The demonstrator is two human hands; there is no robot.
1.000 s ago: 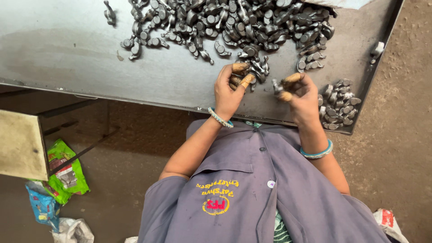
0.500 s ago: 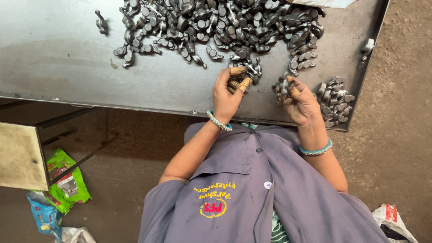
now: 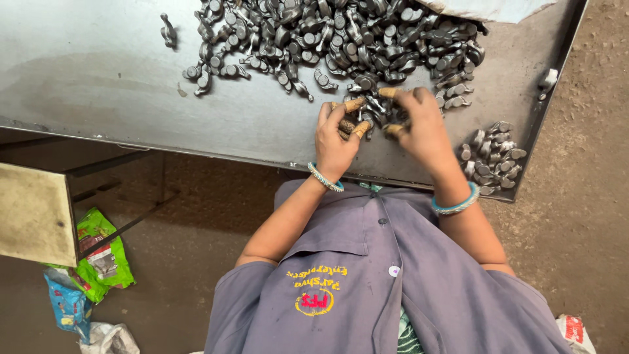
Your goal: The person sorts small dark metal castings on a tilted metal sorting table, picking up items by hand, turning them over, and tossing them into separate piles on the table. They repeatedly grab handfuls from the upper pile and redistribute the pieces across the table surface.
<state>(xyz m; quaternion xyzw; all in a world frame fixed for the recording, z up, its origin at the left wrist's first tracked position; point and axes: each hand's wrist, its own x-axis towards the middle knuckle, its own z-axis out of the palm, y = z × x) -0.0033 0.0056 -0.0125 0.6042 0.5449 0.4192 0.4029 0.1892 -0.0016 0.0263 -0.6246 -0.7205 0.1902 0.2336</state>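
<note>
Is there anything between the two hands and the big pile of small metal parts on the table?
Nothing visible. The left hand and right hand rest at the near edge of the pile of metal parts on the steel table, fingers already among the nearest pieces.

Both hands meet at the near edge of a grey metal table [image 3: 98, 72]: left hand [image 3: 337, 137] and right hand [image 3: 419, 121] grip small dark metal parts [image 3: 377, 111] pulled from the big heap [image 3: 341, 33] at twelve o'clock.
</note>
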